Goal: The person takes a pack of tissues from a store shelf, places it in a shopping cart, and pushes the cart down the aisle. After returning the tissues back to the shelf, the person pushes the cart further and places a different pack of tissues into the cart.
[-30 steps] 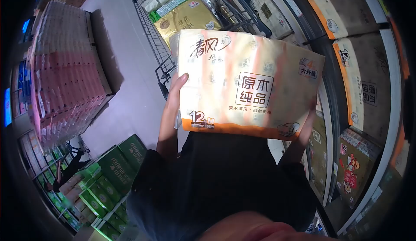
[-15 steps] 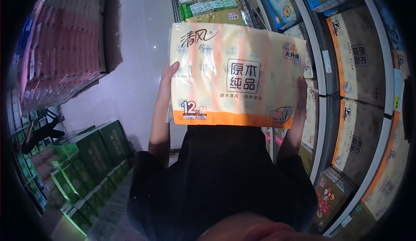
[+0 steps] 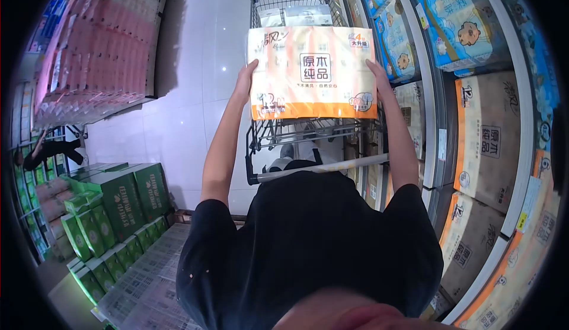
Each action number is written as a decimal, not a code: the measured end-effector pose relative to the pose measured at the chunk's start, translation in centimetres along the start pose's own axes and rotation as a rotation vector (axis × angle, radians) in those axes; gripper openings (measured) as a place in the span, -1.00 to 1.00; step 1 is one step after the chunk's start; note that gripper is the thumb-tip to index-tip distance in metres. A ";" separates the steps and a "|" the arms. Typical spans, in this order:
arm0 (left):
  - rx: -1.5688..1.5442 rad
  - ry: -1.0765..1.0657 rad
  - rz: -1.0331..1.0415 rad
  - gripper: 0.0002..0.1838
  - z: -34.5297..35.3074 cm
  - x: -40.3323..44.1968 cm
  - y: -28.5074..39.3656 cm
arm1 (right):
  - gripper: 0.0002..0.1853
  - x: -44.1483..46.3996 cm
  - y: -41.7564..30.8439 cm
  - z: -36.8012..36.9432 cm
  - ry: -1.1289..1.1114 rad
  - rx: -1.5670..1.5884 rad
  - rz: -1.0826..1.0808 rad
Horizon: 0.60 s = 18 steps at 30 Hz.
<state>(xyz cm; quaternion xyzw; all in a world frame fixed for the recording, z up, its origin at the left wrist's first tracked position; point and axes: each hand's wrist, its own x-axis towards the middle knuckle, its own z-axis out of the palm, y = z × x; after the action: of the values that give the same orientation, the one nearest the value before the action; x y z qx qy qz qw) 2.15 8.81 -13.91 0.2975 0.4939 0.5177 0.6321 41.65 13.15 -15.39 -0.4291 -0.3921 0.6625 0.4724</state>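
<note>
A large cream tissue pack (image 3: 314,87) with an orange lower band is held out in front of me, above a wire shopping cart (image 3: 261,7). My left hand (image 3: 246,80) grips its left edge, thumb at the side. On the opposite edge, my right hand (image 3: 379,80) presses with its thumb showing; the other fingers are hidden behind the pack. Both arms are stretched forward. Beyond the pack's top edge, white packs (image 3: 308,16) lie in the cart. The cart's handle (image 3: 349,163) crosses close to my body.
Shelves on the right hold blue packs (image 3: 456,21) and more cream-and-orange packs (image 3: 492,140). A pink stack (image 3: 104,51) stands at the left. Green boxes (image 3: 121,202) are at the lower left, near a person in dark clothes (image 3: 53,151).
The tissue pack has moved forward, away from my body, with both hands still on it. My arms have straightened. The cart now lies under the pack, with its handle in view.
</note>
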 end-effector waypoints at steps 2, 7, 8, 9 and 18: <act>0.455 0.043 0.066 -0.49 0.4 -1.2 0.0 | -0.44 0.7 1.2 -0.6 0.027 -0.404 0.039; 1.426 0.208 0.385 -0.24 0.7 -2.6 -5.8 | -0.33 1.3 8.6 -2.5 0.004 -1.120 -0.296; 1.317 0.162 0.284 -0.17 0.9 -2.6 -5.8 | -0.32 0.6 8.1 -1.7 0.029 -1.175 -0.289; 1.319 0.160 0.278 -0.17 1.2 -2.8 -5.8 | -0.31 0.1 7.5 -1.0 0.056 -1.231 -0.281; 1.493 0.220 0.397 -0.46 3.7 -9.1 -5.0 | -0.62 -5.0 7.4 -3.3 0.010 -0.630 -0.004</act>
<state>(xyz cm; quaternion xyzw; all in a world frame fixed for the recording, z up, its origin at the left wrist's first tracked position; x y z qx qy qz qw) 7.59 -0.72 -14.19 0.6740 0.7088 0.1781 0.1074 43.51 6.90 -22.28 -0.5568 -0.5766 0.5053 0.3197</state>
